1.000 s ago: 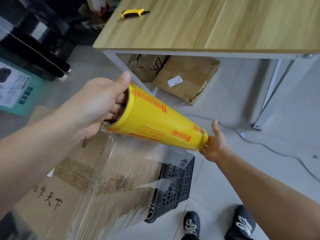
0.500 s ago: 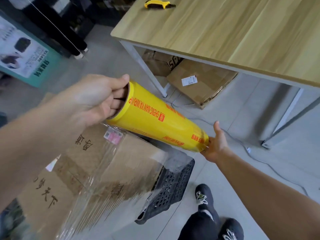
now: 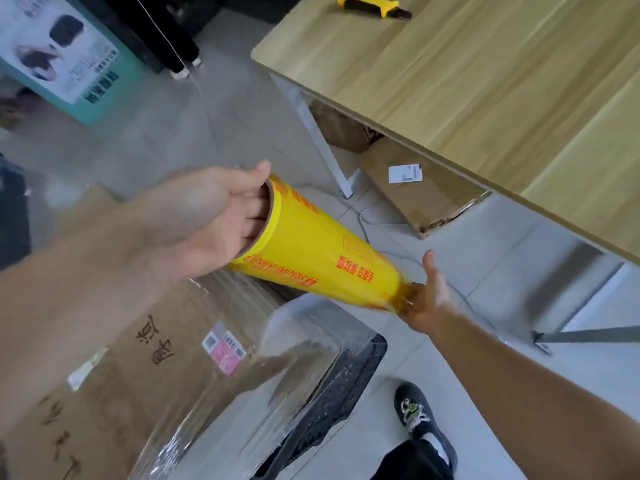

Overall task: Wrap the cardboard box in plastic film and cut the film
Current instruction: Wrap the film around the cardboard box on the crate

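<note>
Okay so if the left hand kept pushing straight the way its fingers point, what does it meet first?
The left hand has its fingers inside the open end of the yellow film roll, pointing along the core. Going straight on, it would likely meet only the tube's inner wall; how deep the core stays free is hidden.

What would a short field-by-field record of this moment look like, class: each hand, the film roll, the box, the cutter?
left hand: fingers inside near end of roll's core
right hand: supports far end of roll
film roll: yellow, held above box, film running down
cardboard box: on black crate, partly covered in film
utility knife: yellow, lying on wooden table, untouched
film: not yet cut
</note>
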